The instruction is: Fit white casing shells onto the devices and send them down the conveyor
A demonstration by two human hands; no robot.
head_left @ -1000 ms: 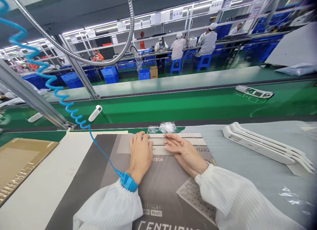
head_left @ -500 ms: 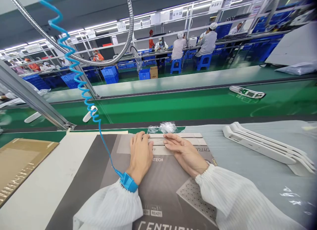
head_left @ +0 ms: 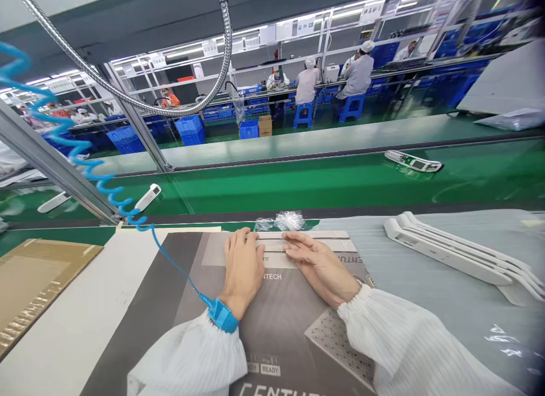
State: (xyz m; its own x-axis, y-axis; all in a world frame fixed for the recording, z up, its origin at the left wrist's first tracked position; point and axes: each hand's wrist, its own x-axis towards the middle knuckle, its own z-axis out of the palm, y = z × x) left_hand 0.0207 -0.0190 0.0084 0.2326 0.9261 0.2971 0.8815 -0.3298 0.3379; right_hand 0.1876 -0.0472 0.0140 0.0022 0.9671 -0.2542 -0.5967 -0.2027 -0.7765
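Note:
My left hand point(head_left: 243, 266) lies palm down on a dark printed cardboard sheet point(head_left: 272, 308), its fingers stretched toward the far edge. A blue wrist strap point(head_left: 223, 315) with a cord is around that wrist. Beside it, my right hand point(head_left: 321, 265) rests on its side, fingers extended and slightly apart. Its fingertips are over the pale strip point(head_left: 272, 245) along the sheet's far edge, and I see nothing between them. Just beyond the fingers sits crumpled clear plastic point(head_left: 289, 220).
Several long white plastic housings point(head_left: 460, 254) lie stacked on the grey mat at right. A brown cardboard piece point(head_left: 38, 285) is at left. Across the back runs a green conveyor belt point(head_left: 272, 188) carrying a housing with a circuit board point(head_left: 413, 161). A coiled blue cord point(head_left: 91, 166) hangs at left.
The coiled blue cord has swung left. White housings on the green belt have shifted slightly left. Both my hands have stayed nearly still.

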